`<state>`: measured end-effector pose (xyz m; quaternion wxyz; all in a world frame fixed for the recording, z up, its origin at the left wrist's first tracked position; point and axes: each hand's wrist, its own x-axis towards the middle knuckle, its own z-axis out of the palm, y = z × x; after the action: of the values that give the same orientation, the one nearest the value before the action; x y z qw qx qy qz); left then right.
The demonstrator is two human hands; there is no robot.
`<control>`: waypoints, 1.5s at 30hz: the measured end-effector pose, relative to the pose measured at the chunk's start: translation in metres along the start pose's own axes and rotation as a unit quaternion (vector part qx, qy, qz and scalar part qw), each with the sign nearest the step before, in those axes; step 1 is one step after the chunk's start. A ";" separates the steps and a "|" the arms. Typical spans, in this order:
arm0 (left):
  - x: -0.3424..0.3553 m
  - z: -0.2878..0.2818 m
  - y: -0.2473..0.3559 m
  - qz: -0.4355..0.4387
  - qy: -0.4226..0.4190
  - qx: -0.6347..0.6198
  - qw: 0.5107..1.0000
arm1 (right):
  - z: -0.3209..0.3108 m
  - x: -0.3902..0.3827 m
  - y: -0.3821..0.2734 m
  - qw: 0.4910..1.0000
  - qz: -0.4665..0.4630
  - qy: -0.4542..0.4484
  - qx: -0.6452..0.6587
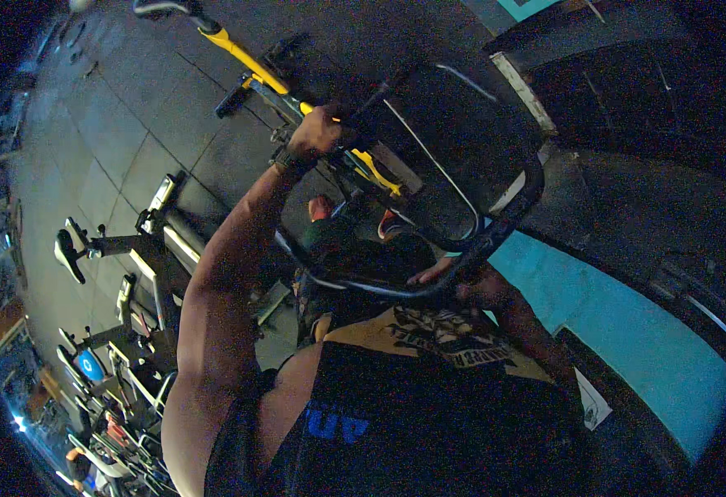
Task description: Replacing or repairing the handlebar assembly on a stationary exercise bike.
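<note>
A yellow-framed exercise bike (251,62) stretches from the top left toward me, with its black saddle (160,8) at the far end. Its black looped handlebar (528,186) curves around in front of my body. My left hand (317,132), with a dark band at the wrist, is closed around the bar on the far left, above the yellow frame. At the near right of the loop, my right hand (475,286) wraps the bar. Its fingers show partly inside the loop, and the rest is in shadow. Below the bar are my feet in reddish shoes (392,224).
More exercise bikes (156,273) stand in a row on the left, over dark floor tiles (123,116). A turquoise strip (595,306) runs along the right. Close to the handlebar is a pale edge (524,91) beside dark surfaces.
</note>
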<state>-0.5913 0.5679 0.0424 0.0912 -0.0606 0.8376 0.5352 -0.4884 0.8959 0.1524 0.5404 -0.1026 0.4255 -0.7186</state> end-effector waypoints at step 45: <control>-0.157 0.022 -0.060 -0.171 0.102 0.167 0.966 | -0.120 -0.007 -0.033 0.958 0.080 0.043 -0.272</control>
<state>-0.4243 0.5636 0.0147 0.1047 -0.2412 0.8970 0.3555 -0.5809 0.9641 0.1043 0.5289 -0.1805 0.6347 -0.5338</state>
